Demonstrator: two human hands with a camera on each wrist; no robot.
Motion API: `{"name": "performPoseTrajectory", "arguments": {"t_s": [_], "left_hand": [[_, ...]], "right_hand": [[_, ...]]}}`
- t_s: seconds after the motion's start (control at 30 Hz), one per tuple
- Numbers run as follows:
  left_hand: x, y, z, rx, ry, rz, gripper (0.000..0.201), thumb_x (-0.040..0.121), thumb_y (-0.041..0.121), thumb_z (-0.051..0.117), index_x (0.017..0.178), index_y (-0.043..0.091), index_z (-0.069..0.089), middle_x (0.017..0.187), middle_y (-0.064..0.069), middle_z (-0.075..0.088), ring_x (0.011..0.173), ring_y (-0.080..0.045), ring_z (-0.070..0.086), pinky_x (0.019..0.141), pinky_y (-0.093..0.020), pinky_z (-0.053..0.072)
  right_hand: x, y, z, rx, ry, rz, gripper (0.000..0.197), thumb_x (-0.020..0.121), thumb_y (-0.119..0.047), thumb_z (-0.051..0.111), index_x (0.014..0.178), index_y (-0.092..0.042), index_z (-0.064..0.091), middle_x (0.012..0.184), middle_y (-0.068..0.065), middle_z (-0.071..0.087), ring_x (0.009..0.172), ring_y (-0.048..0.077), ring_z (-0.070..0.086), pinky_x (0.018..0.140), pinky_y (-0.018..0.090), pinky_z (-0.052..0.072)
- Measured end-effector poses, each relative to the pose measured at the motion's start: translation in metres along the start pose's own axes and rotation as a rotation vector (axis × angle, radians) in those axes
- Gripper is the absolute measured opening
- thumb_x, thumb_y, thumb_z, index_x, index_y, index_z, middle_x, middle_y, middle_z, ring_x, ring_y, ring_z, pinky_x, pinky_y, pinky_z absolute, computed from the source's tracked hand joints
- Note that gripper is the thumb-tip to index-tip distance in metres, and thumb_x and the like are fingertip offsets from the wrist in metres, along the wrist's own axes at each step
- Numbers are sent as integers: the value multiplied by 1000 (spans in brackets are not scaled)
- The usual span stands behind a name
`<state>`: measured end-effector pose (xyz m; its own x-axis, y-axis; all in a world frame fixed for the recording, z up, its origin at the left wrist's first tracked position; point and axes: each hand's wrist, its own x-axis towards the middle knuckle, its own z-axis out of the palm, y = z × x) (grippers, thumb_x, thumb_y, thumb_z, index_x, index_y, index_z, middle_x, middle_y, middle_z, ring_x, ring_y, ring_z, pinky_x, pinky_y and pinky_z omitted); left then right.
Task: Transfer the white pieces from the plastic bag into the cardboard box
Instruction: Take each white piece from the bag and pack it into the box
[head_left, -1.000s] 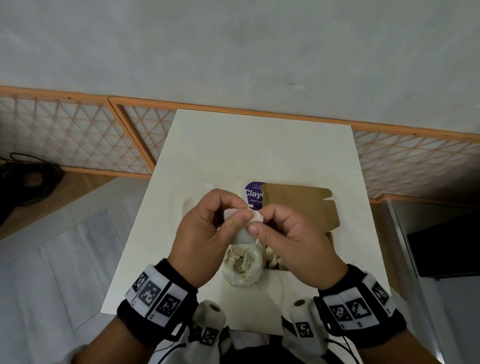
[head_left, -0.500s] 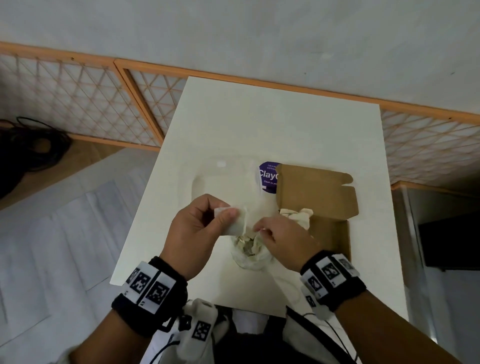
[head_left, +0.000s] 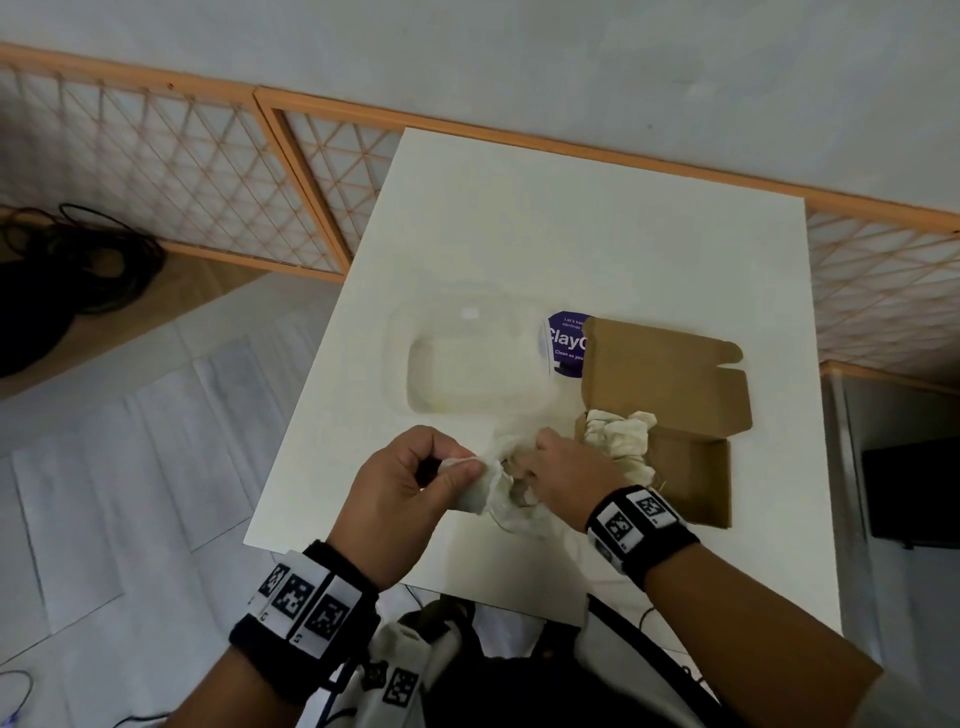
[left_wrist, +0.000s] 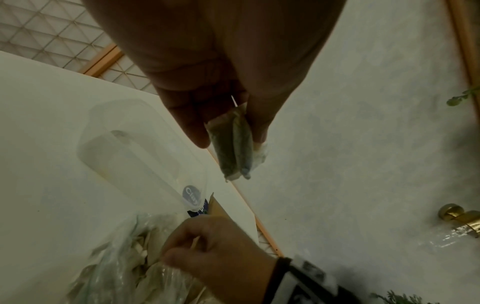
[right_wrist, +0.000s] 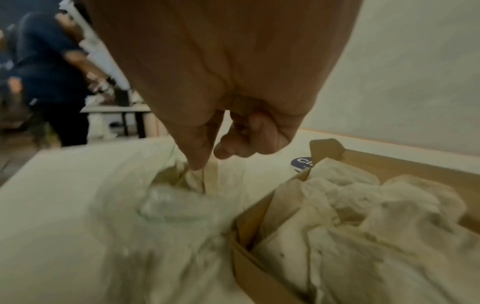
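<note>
A clear plastic bag with pale white pieces inside stands near the table's front edge. My left hand pinches the bag's folded rim between thumb and fingers and holds it up. My right hand reaches into the bag's mouth; in the right wrist view its thumb and forefinger pinch a pale white piece. Just right of the bag lies the open cardboard box, with crumpled white pieces in its left end and its lid folded back.
A clear plastic container with a purple label lies on the white table behind the bag. A wooden lattice fence runs behind the table. A person in dark clothes stands far off at another table.
My right hand has let go of the bag's top and dropped into its mouth. The left hand keeps its hold on the rim and has moved slightly left.
</note>
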<state>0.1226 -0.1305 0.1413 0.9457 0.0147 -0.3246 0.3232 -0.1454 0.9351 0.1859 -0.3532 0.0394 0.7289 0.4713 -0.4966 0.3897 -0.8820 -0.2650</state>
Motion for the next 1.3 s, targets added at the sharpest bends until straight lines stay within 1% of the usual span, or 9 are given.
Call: {"name": "performPoseTrajectory", "arguments": {"t_s": [0.17,0.3,0.53,0.67,0.83,1.07,1.13,1.23,1.3], "left_hand": [[6,-2,0,7,11,-4,9,93,9,74,86,6,69,83,-1,76,79,-19,73,78,-36,63],[8,-4,3,3,-10,-14,9,93,10,75,86,9,70,83,-2,76,80,-22,72,80,-42,63],[-1,-7,2,20,-35,-3,10,93,9,74,86,6,68,80,4,76,75,-14,73,72,-27,59],[-6,-8,-3,31,-23,2,10,93,12,75,86,9,69,80,4,76,75,-14,73,75,-34,62],[-6,-8,-4,15,-55,-7,12,93,21,77,83,20,71,84,1,76,82,-23,74,84,-52,62],[-3,-1,7,15,-152,-6,23,82,45,77,87,23,73,87,-9,77,86,-37,74,84,-61,59],[-1,2,11,23,-190,7,19,84,42,78,86,24,74,92,-9,77,88,-40,72,84,-59,60],[0,8,16,25,-241,38,9,88,29,80,85,25,73,121,12,73,95,-43,69,82,-44,63],[-1,15,21,13,-287,57,15,85,34,80,88,21,74,136,20,65,102,-39,71,90,-48,61]], "right_hand": [[-13,13,-10,193,115,20,17,104,-26,52,106,-19,67,106,2,53,90,25,58,76,45,53],[-11,9,6,-11,64,-66,26,102,-14,53,122,-24,65,105,8,51,80,26,53,63,36,43],[-4,5,22,-54,43,-27,21,105,-20,52,116,-21,70,115,7,51,101,28,59,72,33,43],[-17,5,3,204,95,74,17,103,-34,58,101,-21,69,109,-5,53,94,18,57,80,35,50],[-51,6,-37,579,274,119,15,102,-33,65,96,-22,73,80,-16,65,74,2,60,66,18,44],[-89,-5,-69,876,367,90,8,102,-22,65,101,-26,72,87,-13,74,78,2,67,70,15,51],[-98,-9,-77,962,380,75,9,102,-18,65,103,-24,72,87,-14,75,76,0,67,70,16,52],[-112,-12,-88,1061,399,52,14,104,-14,62,100,-22,72,76,-11,71,66,4,63,66,22,53],[-121,-14,-96,1094,433,33,18,105,-16,60,97,-26,72,71,-7,63,63,11,57,65,26,52]]}}
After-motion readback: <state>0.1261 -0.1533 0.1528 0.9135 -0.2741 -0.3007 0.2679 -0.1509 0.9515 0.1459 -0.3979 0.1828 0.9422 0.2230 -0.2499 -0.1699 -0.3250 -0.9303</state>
